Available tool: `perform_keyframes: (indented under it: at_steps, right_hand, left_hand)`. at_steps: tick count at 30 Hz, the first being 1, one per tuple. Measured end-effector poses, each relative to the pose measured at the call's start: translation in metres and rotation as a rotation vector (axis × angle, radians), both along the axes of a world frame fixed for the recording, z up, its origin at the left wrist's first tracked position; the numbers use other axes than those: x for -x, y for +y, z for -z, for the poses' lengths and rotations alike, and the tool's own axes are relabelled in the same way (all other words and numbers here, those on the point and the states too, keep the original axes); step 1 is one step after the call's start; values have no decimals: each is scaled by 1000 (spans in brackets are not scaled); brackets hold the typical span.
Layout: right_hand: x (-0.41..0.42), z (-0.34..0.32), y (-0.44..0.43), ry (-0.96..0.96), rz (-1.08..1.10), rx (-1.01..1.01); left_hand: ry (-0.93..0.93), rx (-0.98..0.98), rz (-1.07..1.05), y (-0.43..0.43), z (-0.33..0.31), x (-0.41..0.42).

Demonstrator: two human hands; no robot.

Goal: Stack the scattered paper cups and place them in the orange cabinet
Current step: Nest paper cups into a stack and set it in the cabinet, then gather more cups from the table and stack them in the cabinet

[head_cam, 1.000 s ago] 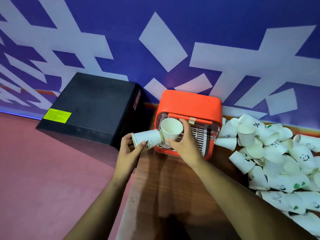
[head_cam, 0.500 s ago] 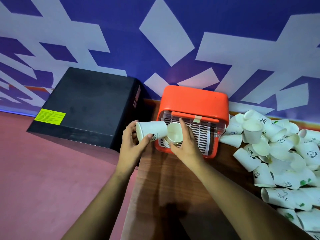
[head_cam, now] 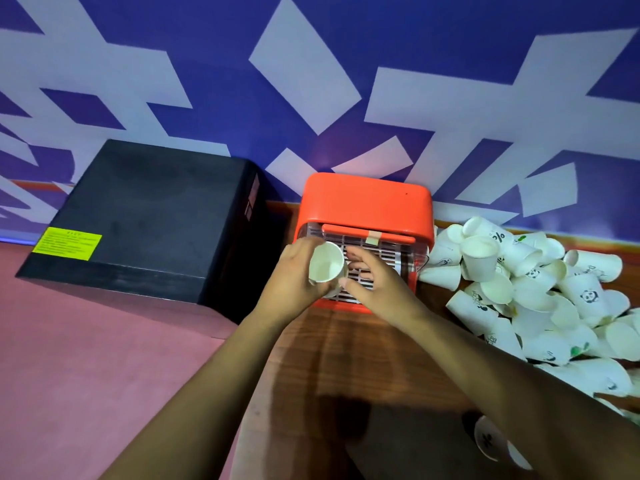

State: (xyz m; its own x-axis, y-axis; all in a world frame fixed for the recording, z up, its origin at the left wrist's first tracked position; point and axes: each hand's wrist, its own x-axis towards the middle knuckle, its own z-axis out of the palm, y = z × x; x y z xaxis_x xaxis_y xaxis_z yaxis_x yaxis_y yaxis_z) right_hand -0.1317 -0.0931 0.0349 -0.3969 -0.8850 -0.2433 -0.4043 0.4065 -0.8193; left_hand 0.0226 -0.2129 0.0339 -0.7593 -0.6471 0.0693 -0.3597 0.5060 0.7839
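Observation:
My left hand (head_cam: pixel 294 282) grips a white paper cup (head_cam: pixel 325 266) with its mouth facing me, just in front of the orange cabinet (head_cam: pixel 363 202). A second cup's rim shows right under it, so the two look nested. My right hand (head_cam: pixel 377 282) lies beside them with fingers stretched toward the cabinet's slatted clear door (head_cam: pixel 381 252), its thumb tip touching the lower cup. The door looks closed, with a strip of tape on its orange handle. A big pile of scattered paper cups (head_cam: pixel 536 289) lies to the right of the cabinet.
The cabinet and the cups sit on a wooden table (head_cam: pixel 346 358) against a blue and white wall. A black box (head_cam: pixel 149 220) stands to the left, beside the table. One loose cup (head_cam: pixel 488 441) lies under my right forearm near the front edge.
My hands came together: the sideways cup from my left hand and the cup my right hand held are now nested in my left hand. My right hand has let go of its cup.

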Motion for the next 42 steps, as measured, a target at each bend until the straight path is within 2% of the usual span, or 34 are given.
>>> perform_keyframes:
  at_steps: [4,7,9,14,17,22,30,34,36,42]
  right_hand:
    - [5,6,-3,30,-51,-57]
    - [-1,13,-3,-3,-35,-67]
    - [-6,20,-2,-24,-18,-38]
    - [-8,25,-2,-87,40,3]
    - [-8,29,-2,-111,89,7]
    - [-18,38,-8,-46,122,7]
    - [-24,43,-5,2,150,-42]
    - [-19,33,31,42,149,-81]
    - [-9,28,64,90,132,-98]
    - [32,18,185,163,290,-195]
  left_hand:
    - [-34,93,124,-9,7,6]
    - [-80,46,103,-7,19,1]
    - [-97,-34,95,-5,26,-5]
    - [46,-387,-12,-2,36,-13]
    - [87,-471,-25,0,40,-15]
    - [46,-398,-93,-4,52,-15]
    - [14,-397,-120,1,56,-18]
    - [26,-402,-254,22,55,-33]
    - [-1,-366,-256,42,55,-38]
    - [-162,-434,42,114,67,-18]
